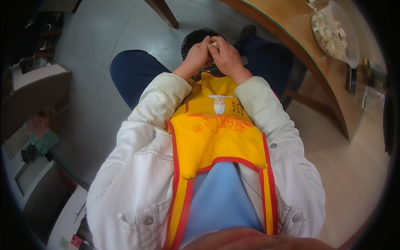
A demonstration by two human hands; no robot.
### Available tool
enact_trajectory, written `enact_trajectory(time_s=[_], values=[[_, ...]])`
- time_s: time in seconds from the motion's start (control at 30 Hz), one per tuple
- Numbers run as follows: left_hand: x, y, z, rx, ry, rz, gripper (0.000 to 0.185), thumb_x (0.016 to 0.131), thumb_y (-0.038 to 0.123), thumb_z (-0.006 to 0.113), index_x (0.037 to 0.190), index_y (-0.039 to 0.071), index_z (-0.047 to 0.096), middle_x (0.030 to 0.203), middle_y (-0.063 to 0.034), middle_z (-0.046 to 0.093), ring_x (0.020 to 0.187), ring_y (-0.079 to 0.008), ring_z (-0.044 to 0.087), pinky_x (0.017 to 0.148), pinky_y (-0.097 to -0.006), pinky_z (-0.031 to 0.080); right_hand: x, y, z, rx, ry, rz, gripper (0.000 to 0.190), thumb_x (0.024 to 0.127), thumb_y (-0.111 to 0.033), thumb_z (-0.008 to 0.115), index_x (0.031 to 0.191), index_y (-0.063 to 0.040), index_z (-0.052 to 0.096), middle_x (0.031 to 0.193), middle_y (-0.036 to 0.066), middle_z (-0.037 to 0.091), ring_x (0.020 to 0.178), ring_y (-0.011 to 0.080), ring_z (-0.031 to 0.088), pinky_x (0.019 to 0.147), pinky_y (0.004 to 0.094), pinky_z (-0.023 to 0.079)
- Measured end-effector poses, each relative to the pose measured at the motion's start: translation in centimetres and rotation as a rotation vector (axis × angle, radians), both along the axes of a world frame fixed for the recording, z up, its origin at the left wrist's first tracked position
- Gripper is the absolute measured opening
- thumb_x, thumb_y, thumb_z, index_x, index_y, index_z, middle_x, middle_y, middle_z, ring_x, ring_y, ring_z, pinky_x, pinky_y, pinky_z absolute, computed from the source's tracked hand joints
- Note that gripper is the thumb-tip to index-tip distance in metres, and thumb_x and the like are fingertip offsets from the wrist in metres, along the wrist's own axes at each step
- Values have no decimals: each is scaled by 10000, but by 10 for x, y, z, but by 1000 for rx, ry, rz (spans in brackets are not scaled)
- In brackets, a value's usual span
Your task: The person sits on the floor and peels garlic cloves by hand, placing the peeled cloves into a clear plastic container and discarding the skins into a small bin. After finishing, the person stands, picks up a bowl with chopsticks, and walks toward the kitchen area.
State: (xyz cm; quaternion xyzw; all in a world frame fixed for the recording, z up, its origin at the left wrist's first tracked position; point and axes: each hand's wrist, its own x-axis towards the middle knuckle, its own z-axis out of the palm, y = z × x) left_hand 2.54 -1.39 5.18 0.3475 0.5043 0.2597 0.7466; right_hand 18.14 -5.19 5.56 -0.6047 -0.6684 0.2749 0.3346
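Note:
My left hand (196,57) and my right hand (228,57) meet between my knees, fingertips together. A small whitish piece, seemingly a garlic clove (214,44), shows between the fingers of both hands, mostly covered by them. Directly beneath them is a bin or tub lined with a black plastic bag (195,37); its contents are largely hidden by my hands. On the table to the right, a clear plastic container (351,50) lies tilted in the view and holds several pale peeled garlic cloves (328,34).
The curved edge of a wooden table (300,43) runs along my right side. A dark phone-like object (352,79) lies beyond the container. A wooden leg (164,14) stands ahead on the tiled floor (90,62). Shelves or cabinets (37,81) line the left. A yellow apron (215,137) covers my front.

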Motion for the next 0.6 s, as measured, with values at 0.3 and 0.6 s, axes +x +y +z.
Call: enact_trajectory(time_s=[0.3,0.6], values=[[3,-3,-1,24,-166,24,437,1127,464,458,1006,84,637,752,-11,585,622,-151,540,549,-293,402,6,14,-37,-365,778,-211,369,1159,-404,462,1100,-81,630,822,64,669,692,211,636,645,334,518],[-7,8,-3,-80,-170,92,391,1136,461,460,1046,114,615,795,10,612,663,-129,573,600,-290,442,5,11,-19,-381,797,-151,305,1121,-329,569,1275,-80,656,1127,80,675,979,191,666,842,318,553]])
